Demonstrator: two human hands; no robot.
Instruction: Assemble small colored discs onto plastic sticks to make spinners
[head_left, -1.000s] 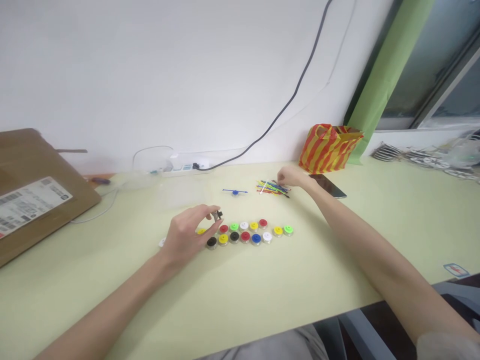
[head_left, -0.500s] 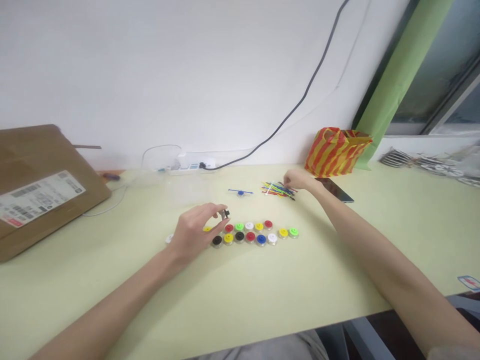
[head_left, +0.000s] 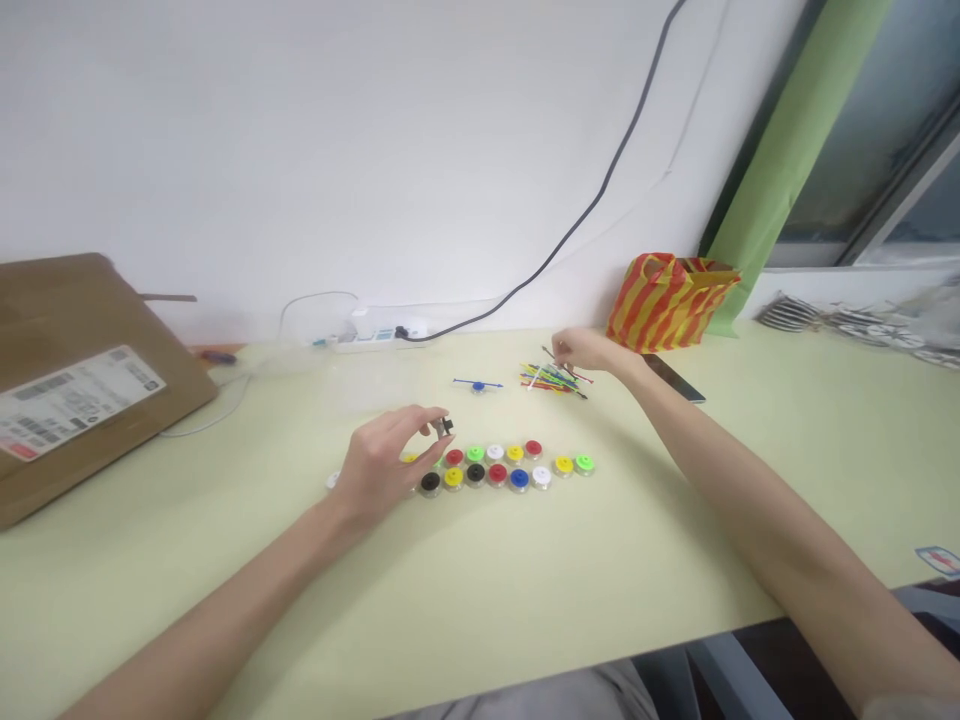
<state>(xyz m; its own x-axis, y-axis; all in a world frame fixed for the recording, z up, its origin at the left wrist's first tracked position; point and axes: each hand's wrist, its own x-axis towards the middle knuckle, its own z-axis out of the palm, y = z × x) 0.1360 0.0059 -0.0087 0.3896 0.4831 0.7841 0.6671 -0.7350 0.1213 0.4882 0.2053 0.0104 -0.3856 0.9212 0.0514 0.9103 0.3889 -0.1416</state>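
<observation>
My left hand [head_left: 386, 455] pinches a small clear piece with a black top [head_left: 444, 427], tipped on its side between thumb and fingers. Below and beside it stand several clear round pieces with coloured caps in two rough rows, among them a black one [head_left: 475, 474], a blue one [head_left: 519, 480] and a green one [head_left: 584, 464]. Over the back of a pile of coloured plastic arrows [head_left: 555, 378], my right hand [head_left: 579, 350] is closed on a thin dark arrow [head_left: 548, 352], whose end sticks out to the left. A blue arrow on a round base [head_left: 478, 386] lies left of the pile.
A cardboard box [head_left: 90, 350] stands at the left. Along the wall lies a power strip [head_left: 375, 340] with a black cable [head_left: 555, 250]. A striped bag [head_left: 671, 300] and a dark tablet [head_left: 673, 378] are at the right, with reels [head_left: 862, 325] beyond.
My right hand has lifted slightly up and left from the pile, with a dark arrow now showing at its fingertips. My left hand keeps its hold on the black-topped piece.
</observation>
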